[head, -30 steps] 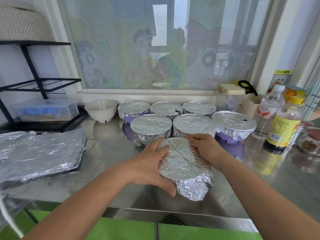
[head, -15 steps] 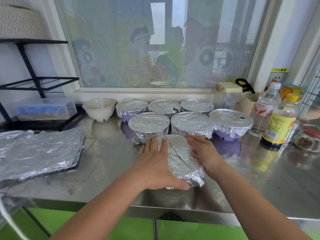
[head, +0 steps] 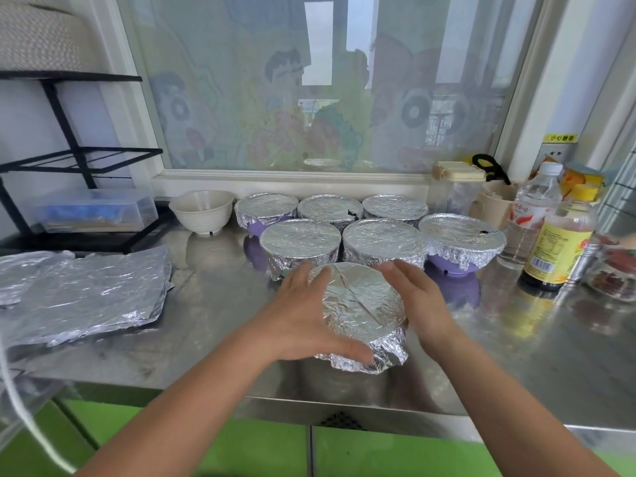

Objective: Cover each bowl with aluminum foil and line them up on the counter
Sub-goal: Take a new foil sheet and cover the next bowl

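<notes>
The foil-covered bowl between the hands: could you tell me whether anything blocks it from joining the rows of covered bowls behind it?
Nothing visible does. The foil-covered bowl, cupped by the left hand and right hand, sits right against the front row of covered bowls, with no other object between them.

Your left hand [head: 303,318] and right hand [head: 418,301] hide the front bowl's [head: 361,304] sides; foil conceals its contents. The jar [head: 612,273] is cut off at the right edge.
</notes>
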`<state>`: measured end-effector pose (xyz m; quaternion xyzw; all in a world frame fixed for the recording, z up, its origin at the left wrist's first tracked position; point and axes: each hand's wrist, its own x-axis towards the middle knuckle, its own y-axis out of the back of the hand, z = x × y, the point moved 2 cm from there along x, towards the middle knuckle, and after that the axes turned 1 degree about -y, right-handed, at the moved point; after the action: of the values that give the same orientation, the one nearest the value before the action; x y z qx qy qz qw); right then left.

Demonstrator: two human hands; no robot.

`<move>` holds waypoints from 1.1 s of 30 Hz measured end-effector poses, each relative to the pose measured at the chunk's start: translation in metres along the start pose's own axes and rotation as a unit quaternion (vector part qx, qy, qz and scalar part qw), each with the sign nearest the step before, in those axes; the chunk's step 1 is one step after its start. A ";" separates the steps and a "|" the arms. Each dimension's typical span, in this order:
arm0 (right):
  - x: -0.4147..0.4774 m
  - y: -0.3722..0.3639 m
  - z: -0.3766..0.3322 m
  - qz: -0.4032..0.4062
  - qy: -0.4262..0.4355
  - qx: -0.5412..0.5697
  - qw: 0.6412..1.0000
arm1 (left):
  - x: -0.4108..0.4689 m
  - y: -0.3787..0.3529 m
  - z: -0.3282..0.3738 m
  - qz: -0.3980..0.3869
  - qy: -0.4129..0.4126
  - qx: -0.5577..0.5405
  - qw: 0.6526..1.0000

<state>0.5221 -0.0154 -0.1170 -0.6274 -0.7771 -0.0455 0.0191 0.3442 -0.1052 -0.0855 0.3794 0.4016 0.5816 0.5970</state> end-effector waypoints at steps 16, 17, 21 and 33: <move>-0.041 -0.037 0.012 0.168 0.122 -0.077 0.975 | 0.057 -0.013 -0.025 0.158 0.014 -0.410 0.898; -0.041 -0.038 0.015 0.175 0.112 -0.047 0.977 | 0.057 -0.014 -0.027 0.166 0.024 -0.434 0.885; -0.041 -0.043 0.020 0.209 0.078 0.066 0.973 | 0.052 -0.016 -0.025 0.199 0.064 -0.543 0.813; -0.031 -0.022 0.007 0.129 0.061 0.044 0.989 | 0.046 -0.020 -0.025 0.166 0.156 -0.669 0.707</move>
<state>0.5073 -0.0492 -0.1281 -0.7169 -0.6885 -0.0465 0.0994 0.3288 -0.0599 -0.1150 -0.1551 -0.0749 0.8385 0.5169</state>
